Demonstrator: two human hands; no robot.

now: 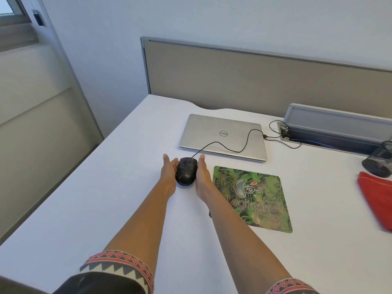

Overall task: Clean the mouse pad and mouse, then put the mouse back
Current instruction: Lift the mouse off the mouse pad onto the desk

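A black wired mouse (185, 171) with pale speckles sits on the white desk, left of the mouse pad. My left hand (169, 171) lies against its left side and my right hand (202, 178) against its right side, both with straight fingers, palms facing in. The green patterned mouse pad (254, 198) lies flat to the right, bare, with my right wrist at its left edge. The mouse's black cable (229, 146) runs over the laptop toward the back right.
A shut silver laptop (222, 135) lies just behind the mouse. A red cloth (376, 198) sits at the right edge, with a dark mesh holder (379, 164) behind it. A grey cable tray (339, 128) and a beige partition (254, 81) line the back.
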